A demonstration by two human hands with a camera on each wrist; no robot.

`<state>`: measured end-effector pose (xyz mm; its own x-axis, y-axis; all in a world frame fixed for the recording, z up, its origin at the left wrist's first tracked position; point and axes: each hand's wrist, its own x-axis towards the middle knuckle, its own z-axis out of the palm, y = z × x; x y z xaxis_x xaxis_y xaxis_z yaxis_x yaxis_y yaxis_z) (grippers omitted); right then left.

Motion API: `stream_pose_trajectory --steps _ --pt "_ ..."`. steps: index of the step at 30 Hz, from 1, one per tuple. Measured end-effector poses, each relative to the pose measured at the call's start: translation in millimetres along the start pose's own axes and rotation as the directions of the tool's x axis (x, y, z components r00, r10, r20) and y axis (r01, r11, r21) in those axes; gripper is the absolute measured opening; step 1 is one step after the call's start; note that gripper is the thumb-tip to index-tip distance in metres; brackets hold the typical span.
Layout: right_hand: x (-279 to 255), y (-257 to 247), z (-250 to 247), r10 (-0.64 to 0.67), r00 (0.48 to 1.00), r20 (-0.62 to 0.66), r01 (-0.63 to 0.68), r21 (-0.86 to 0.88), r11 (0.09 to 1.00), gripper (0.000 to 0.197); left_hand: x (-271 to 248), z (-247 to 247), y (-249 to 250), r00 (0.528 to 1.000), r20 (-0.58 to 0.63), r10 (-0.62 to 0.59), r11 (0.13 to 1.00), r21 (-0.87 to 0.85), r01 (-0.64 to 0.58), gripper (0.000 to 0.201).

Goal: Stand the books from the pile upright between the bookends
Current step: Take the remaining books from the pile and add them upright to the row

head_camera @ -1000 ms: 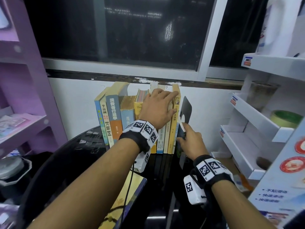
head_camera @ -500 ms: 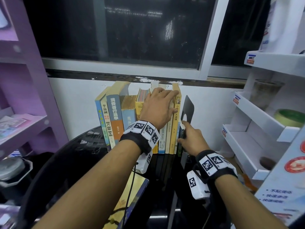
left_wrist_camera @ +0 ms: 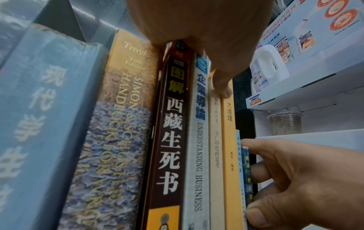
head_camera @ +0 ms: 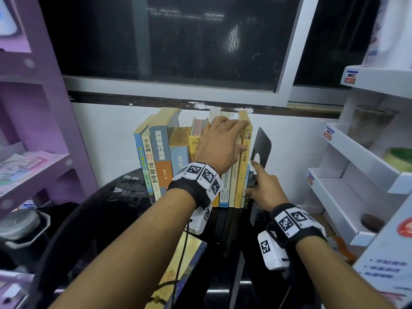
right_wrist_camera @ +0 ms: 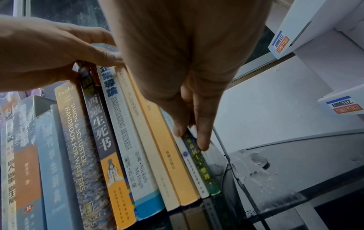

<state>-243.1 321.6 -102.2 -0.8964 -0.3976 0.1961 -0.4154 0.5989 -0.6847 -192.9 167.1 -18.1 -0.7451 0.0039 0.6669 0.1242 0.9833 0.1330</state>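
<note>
A row of upright books [head_camera: 160, 157] stands on the black glass table [head_camera: 100, 208] against the wall. My left hand [head_camera: 240, 136] drapes over the tops of the right-hand books, thumb on the yellow book's spine [left_wrist_camera: 228, 140]. At the row's right end stands a thin dark book [head_camera: 249, 188] [right_wrist_camera: 199, 165], which my right hand [head_camera: 256, 181] pinches between thumb and fingers. Just right of it rises the black bookend [head_camera: 263, 143]. One book from the pile [head_camera: 178, 275] lies flat under my left forearm.
A purple shelf unit [head_camera: 33, 157] flanks the table on the left. On the right a white display rack [head_camera: 356, 175] holds a plastic cup [head_camera: 370, 123] and a green tape roll [head_camera: 399, 157]. A dark window sits above the books.
My right hand has pressed the thin dark book closer into the row beside the bookend. My left hand has stayed on the book tops.
</note>
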Motion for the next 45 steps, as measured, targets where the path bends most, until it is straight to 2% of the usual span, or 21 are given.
stream_pose_trajectory --steps 8,15,29,37,42,45 --pt "-1 0 -6 -0.029 0.997 0.068 0.027 0.017 0.999 0.077 0 0 0 1.000 -0.003 -0.002 1.000 -0.002 0.002 0.054" --pt "-4 -1 -6 -0.012 0.998 0.058 0.008 0.079 0.997 0.076 0 1 -1 1.000 -0.002 -0.004 1.000 -0.003 0.004 0.054" --pt "-1 -5 -4 0.003 1.000 0.023 -0.002 -0.016 1.000 0.072 -1 3 -2 1.000 -0.020 0.019 1.000 0.008 -0.019 0.056" --pt "-5 -11 -9 0.003 0.998 0.055 0.001 -0.070 0.998 0.074 -1 2 -3 0.999 -0.010 0.032 0.999 0.014 -0.032 0.057" --pt "-13 -20 -12 -0.011 0.999 0.045 0.016 -0.114 0.993 0.068 -1 -3 -4 0.996 0.080 0.044 0.997 -0.062 -0.039 0.061" --pt "-18 -29 -17 -0.023 1.000 0.015 0.024 -0.107 0.994 0.059 -4 -9 -6 0.996 0.068 0.059 0.992 -0.111 -0.051 0.057"
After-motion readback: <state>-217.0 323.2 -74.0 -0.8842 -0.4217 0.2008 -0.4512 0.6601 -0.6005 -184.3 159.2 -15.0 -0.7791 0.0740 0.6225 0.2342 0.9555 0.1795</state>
